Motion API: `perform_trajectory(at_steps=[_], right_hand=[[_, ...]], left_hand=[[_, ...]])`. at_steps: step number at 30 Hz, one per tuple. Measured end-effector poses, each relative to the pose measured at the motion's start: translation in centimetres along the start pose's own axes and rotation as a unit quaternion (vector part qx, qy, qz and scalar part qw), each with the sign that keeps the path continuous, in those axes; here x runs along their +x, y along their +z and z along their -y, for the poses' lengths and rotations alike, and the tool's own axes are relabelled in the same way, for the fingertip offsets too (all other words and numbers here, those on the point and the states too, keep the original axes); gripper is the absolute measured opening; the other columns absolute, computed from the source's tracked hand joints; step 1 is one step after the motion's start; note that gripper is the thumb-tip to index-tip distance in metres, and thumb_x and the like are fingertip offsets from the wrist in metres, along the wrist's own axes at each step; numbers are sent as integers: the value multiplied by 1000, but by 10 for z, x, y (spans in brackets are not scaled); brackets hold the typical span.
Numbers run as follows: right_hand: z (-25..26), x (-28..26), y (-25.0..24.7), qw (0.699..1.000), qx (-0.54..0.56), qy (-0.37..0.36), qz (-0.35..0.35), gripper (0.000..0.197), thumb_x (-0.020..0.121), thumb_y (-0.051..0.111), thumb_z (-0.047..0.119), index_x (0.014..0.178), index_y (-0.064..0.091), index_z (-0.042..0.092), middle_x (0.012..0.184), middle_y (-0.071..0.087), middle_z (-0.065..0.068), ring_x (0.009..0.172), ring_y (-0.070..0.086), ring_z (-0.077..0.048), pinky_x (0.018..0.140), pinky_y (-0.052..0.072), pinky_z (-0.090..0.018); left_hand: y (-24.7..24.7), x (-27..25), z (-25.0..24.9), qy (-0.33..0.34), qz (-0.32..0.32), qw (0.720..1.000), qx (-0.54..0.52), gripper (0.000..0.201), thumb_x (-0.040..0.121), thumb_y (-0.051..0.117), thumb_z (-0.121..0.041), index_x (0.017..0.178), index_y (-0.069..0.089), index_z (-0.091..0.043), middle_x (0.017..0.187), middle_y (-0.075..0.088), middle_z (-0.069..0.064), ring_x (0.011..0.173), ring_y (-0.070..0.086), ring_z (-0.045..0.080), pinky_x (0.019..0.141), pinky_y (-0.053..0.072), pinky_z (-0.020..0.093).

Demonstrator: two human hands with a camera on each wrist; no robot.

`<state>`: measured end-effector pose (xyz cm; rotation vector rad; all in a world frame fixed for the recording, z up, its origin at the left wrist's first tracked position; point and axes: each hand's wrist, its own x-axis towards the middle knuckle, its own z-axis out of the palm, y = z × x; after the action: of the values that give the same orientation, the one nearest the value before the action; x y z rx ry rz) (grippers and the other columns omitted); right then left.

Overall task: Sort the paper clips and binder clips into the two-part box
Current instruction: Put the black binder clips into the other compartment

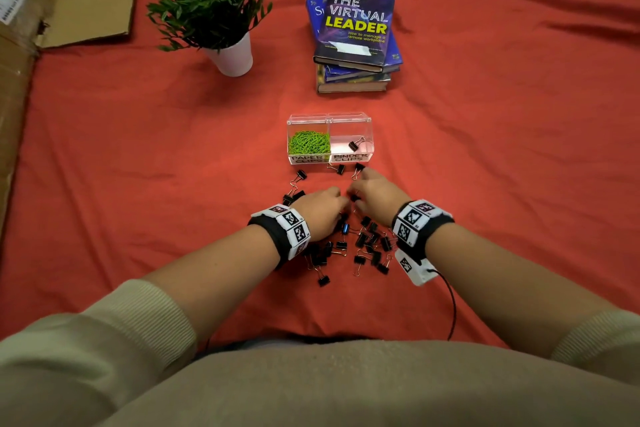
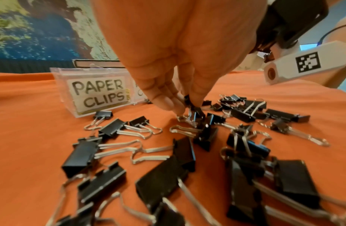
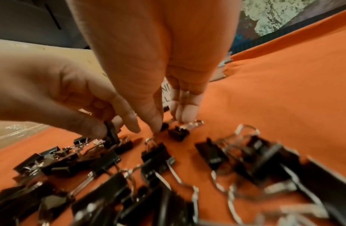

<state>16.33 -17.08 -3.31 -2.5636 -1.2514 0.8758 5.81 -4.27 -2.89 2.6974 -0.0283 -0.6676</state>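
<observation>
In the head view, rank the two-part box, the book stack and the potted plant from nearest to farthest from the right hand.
1. Two-part box: just beyond the right hand.
2. Book stack: farther back, straight ahead.
3. Potted plant: far back, off to the left.

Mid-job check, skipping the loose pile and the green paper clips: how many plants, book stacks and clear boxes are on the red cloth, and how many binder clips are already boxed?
Potted plant: 1
Stack of books: 1
Two-part box: 1
Binder clip in the BINDER CLIPS side: 1
Total: 4
</observation>
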Motion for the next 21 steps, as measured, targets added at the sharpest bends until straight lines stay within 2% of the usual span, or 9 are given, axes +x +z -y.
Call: perform_trajectory(at_steps=[4, 7, 12, 17, 21], right_hand=[[-7, -7, -2, 999, 29, 15, -26, 23, 85, 53, 10, 104, 66, 9, 110, 54, -10, 94, 59, -28, 80, 46, -32], [-17, -16, -3, 997, 45, 38, -53, 21, 85, 55, 13, 104, 65, 10, 106, 55, -9, 93, 58, -26, 80, 45, -30], [-19, -33, 9, 997, 26, 43, -50, 22, 86, 53, 13, 107, 60, 11, 104, 50, -10, 92, 54, -27, 78, 47, -34], [-11, -29, 21, 998, 2, 43, -42, 30, 85, 53, 11, 115, 57, 7, 112, 47, -13, 99, 52, -31, 83, 50, -43], [-8, -24, 22, 998, 7, 49, -37, 23, 85, 53, 9, 106, 59, 2, 109, 48, -14, 92, 56, -33, 80, 50, -42]], left_hand=[[5, 1, -1, 15, 9, 1000, 19, 38, 92, 46, -12, 128, 54, -19, 105, 46, 11, 91, 56, 32, 70, 48, 42], [6, 1, -5, 13, 20, 999, 30, 39, 93, 45, -12, 130, 52, -18, 109, 45, 11, 94, 56, 32, 71, 48, 41], [5, 2, -12, 6, 26, 999, 44, 29, 95, 49, -20, 120, 53, -7, 112, 44, 13, 93, 57, 33, 73, 46, 42], [9, 5, -11, -3, 8, 999, 42, 14, 91, 51, -5, 105, 54, -3, 105, 45, 13, 83, 59, 33, 62, 39, 37], [10, 4, -13, -6, -4, 1000, 18, 17, 90, 51, -5, 106, 50, -3, 108, 46, 14, 85, 59, 35, 63, 40, 39]])
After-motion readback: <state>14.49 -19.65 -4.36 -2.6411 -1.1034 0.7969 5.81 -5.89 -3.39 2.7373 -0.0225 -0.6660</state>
